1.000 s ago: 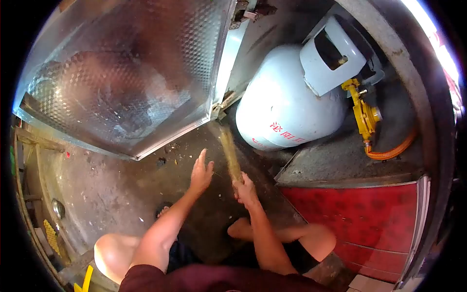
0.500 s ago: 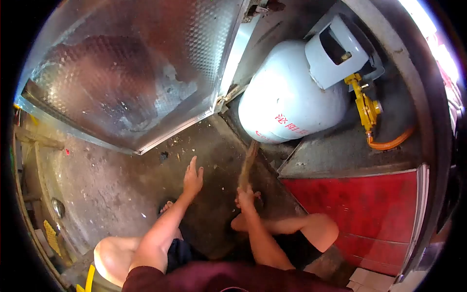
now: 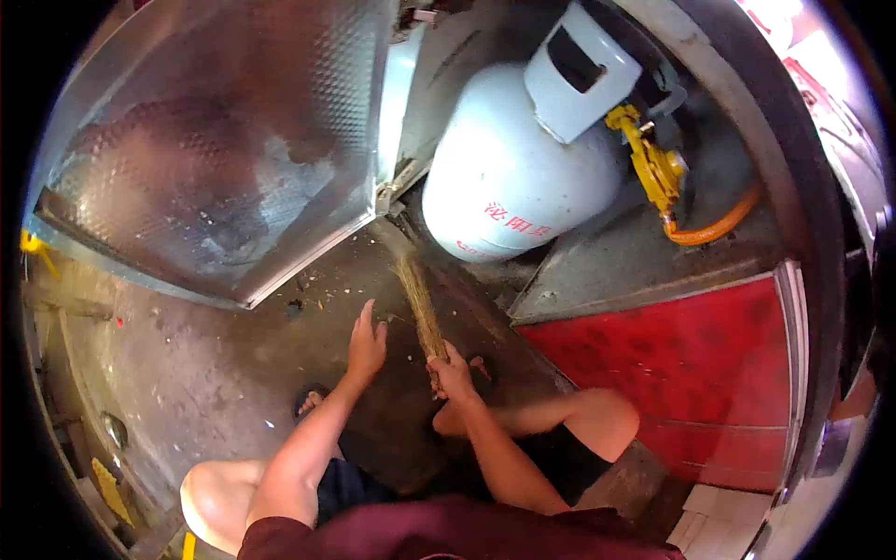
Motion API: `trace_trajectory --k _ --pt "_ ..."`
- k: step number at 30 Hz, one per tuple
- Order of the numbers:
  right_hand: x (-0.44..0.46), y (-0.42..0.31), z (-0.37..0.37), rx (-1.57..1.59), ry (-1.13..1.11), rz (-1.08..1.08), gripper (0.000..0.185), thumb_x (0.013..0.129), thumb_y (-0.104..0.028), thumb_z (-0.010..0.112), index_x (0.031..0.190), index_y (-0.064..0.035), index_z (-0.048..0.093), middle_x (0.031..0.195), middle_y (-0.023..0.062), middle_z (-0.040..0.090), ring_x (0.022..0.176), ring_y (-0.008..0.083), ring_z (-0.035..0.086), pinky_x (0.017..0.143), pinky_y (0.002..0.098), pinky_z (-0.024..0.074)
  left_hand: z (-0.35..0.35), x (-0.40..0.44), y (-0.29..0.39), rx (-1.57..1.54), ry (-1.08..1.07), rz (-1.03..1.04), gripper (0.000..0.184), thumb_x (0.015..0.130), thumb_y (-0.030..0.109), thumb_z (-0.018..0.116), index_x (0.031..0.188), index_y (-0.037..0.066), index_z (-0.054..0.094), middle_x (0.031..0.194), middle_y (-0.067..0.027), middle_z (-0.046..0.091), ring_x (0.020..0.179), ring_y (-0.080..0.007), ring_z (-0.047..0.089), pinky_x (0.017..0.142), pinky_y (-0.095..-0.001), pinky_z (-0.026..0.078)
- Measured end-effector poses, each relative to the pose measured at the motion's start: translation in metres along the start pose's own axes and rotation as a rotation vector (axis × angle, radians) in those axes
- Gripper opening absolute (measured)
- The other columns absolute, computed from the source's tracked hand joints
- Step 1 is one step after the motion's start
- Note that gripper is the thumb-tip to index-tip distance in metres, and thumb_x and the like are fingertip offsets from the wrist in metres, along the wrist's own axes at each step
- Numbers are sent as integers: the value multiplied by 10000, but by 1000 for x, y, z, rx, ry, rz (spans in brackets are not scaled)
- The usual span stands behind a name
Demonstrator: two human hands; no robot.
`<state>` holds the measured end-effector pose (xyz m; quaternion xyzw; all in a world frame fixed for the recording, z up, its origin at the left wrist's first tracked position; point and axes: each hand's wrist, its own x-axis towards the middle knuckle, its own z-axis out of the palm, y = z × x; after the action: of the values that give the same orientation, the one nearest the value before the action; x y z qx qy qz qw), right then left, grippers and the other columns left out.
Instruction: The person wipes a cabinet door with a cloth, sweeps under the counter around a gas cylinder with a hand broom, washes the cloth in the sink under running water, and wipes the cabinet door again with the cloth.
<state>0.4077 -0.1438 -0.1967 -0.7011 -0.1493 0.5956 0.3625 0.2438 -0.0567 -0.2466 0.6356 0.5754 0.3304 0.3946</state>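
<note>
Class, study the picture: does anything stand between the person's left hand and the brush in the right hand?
Nothing visible does. Only a gap above the floor separates the left hand from the brush. The right hand grips the brush's near end, leaving its upper length uncovered.

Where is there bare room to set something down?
On the floor left of the left hand, between the metal panel and the left knee, though specks dot it. A narrower gap lies between that hand and the straw bundle in the right hand. It's crowded around the bundle's far end, near panel and gas cylinder.
</note>
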Motion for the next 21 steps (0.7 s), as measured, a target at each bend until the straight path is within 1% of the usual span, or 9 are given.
trace_trajectory --k 3,6,9,13,14,16,19,20,21 --pt "-10 -5 -11 138 280 -7 419 866 -142 552 1261 -112 414 788 62 546 474 134 485 338 292 329 13 5 22 -46 -113 -30 520 895 155 532 1376 47 366 1270 -227 500 1163 -378 493 974 -410 392" --pt "27 -2 -29 219 501 -86 538 847 -131 573 1334 -95 347 826 91 551 482 151 501 357 288 360 35 10 46 -188 -309 118 507 898 181 541 1360 40 390 1299 -208 496 1188 -353 488 987 -400 389" --pt "101 -7 -52 142 632 -391 666 836 -132 576 1414 -67 250 906 156 582 541 189 576 394 301 439 67 12 61 -279 -392 133 487 901 204 545 1340 40 415 1297 -200 503 1188 -348 492 985 -397 394" --pt "262 21 -119 -373 1006 -439 743 824 -169 589 1448 -40 206 1093 224 591 778 308 642 640 379 535 80 26 74 -291 -450 52 484 897 205 556 1331 37 422 1272 -206 519 1151 -356 511 959 -400 411" --pt "296 24 -135 -549 1110 -486 759 821 -177 595 1454 -37 200 1130 233 584 851 334 636 724 402 530 82 33 74 -275 -462 13 484 897 206 557 1329 34 422 1262 -209 525 1137 -357 518 952 -401 415" --pt "299 -4 -132 -866 1316 -524 691 803 -188 621 1403 -16 325 1217 239 554 1081 380 548 982 438 416 91 49 71 -294 -455 -14 496 887 191 557 1340 45 417 1294 -204 498 1133 -361 506 951 -410 408" --pt "295 -42 -134 -711 1143 -740 602 798 -170 625 1333 12 417 1257 232 526 1158 354 494 1047 421 350 85 78 105 -87 -79 281 529 863 97 555 1366 75 394 1389 -206 406 1272 -348 415 1014 -429 362" --pt "279 -65 -141 -726 819 -578 704 782 -239 687 1358 17 373 1374 257 396 1280 383 370 1076 459 293 85 90 111 53 -56 423 576 823 84 564 1373 92 391 1417 -201 368 1304 -350 370 1034 -455 329" --pt "279 -73 -149 -746 722 -481 690 791 -243 672 1357 17 374 1370 251 399 1276 377 374 1073 454 296 84 100 116 195 -36 560 625 784 71 572 1380 108 388 1445 -195 330 1335 -353 325 1054 -481 296"
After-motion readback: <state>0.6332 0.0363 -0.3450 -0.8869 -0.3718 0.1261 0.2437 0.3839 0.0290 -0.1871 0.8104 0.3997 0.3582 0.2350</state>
